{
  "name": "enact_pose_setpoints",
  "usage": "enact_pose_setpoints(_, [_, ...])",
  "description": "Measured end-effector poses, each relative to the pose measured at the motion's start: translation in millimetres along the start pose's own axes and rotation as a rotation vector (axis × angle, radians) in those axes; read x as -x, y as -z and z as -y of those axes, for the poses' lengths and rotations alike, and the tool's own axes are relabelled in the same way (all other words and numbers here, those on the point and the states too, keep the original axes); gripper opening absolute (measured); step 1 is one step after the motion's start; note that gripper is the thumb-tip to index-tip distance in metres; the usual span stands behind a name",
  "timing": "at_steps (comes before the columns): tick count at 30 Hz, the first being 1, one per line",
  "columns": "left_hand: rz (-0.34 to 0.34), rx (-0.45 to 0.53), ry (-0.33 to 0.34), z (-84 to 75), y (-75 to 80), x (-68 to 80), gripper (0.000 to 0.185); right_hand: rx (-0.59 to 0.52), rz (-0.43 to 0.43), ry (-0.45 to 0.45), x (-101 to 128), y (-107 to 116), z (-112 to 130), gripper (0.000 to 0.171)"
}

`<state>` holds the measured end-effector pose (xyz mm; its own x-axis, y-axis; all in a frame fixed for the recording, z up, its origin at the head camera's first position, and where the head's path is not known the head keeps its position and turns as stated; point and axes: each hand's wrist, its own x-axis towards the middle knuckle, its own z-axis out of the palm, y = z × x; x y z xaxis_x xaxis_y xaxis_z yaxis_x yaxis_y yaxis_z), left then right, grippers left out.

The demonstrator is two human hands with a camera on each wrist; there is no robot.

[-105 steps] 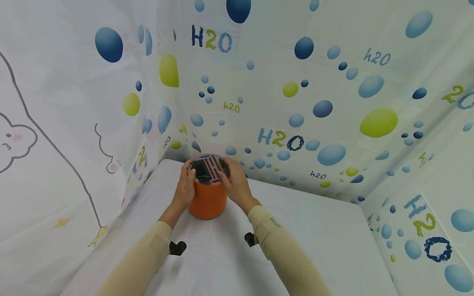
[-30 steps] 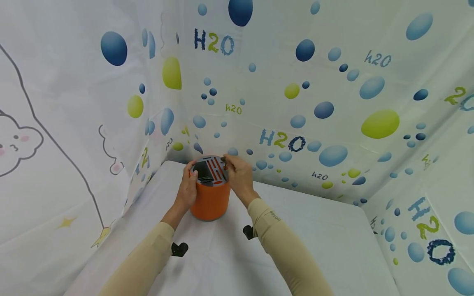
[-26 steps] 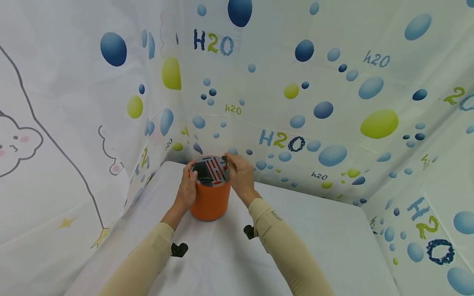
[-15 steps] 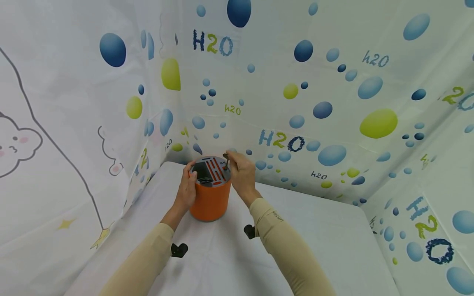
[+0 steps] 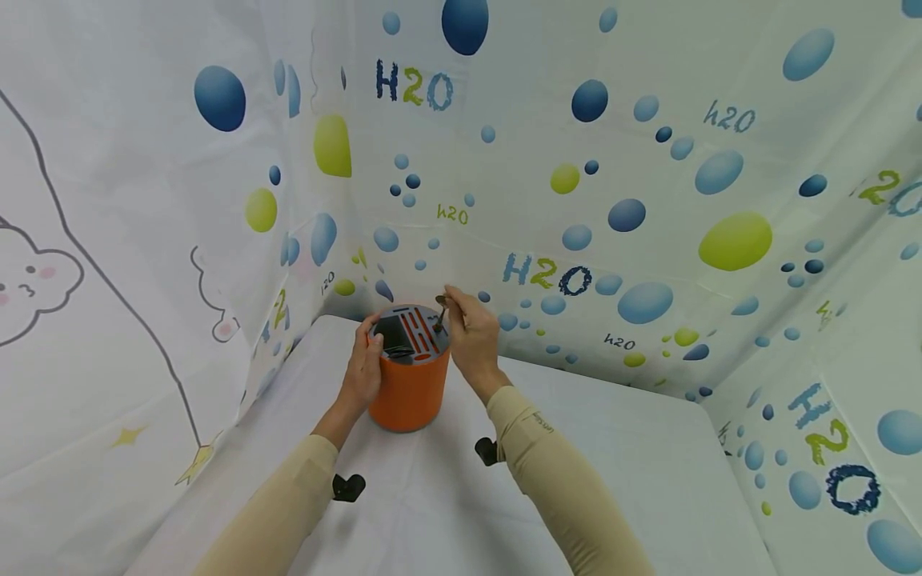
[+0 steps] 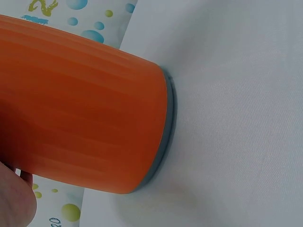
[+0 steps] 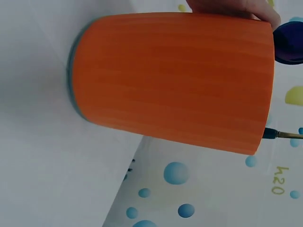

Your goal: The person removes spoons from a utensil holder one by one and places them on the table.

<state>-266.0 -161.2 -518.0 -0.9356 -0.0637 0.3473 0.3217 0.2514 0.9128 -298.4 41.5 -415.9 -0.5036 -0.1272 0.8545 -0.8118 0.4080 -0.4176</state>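
Note:
An orange round desk organizer (image 5: 409,396) with a grey slotted top stands on the white table. My left hand (image 5: 363,368) grips its left side near the rim, thumb on the top. My right hand (image 5: 471,332) pinches a slim stick (image 5: 441,317) with a broad dark upper tip, whose lower end meets a slot at the right. In the right wrist view this stick (image 7: 284,135) has a dark section at the rim and a brass-coloured shaft; the right hand lies outside that view. A dark, glossy, lens-like piece (image 7: 289,42) sticks out beside the left fingers.
The white table (image 5: 612,464) ends against a cloth wall (image 5: 533,208) printed with bubbles, close behind the organizer. A second wall (image 5: 137,264) closes the left side. Black heart-shaped pieces (image 5: 349,487) show beside both sleeves.
From holding the organizer's right side, my right hand has gone to pinching the stick. It has since moved slightly up and right, with more stick showing. The left hand keeps its hold.

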Motion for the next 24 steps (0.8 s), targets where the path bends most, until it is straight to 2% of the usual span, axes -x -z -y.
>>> enact_pose_setpoints(9, [-0.001, -0.005, -0.004, 0.1, 0.9, 0.6, 0.050, -0.064, -0.025, 0.019, -4, 6, 1, 0.021])
enact_pose_setpoints(10, [0.002, 0.005, -0.002, -4.9, 1.5, 1.9, 0.050, -0.068, -0.029, 0.023, -5, 8, 2, 0.021])
enact_pose_setpoints(24, [-0.005, 0.021, -0.026, -0.8, 0.7, 1.5, 0.049, -0.099, -0.109, 0.090, -15, 17, 12, 0.019])
